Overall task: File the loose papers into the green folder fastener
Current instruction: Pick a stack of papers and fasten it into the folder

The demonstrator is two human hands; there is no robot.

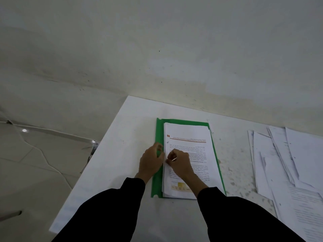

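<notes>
A white tabletop is seen filling the lower centre and lower right of the frame, its far corner set against a pale wall just above the frame's middle. A green folder is laid open flat on it at the centre, long side running away from the viewer, and is covered by a stack of printed pages so that only a green border is left showing. A small white strip is placed just beside the folder's upper right corner. Loose papers are spread in overlapping, fanned sheets along the right edge, apart from the folder. Grey smudges are scattered over the bare surface between them.
</notes>
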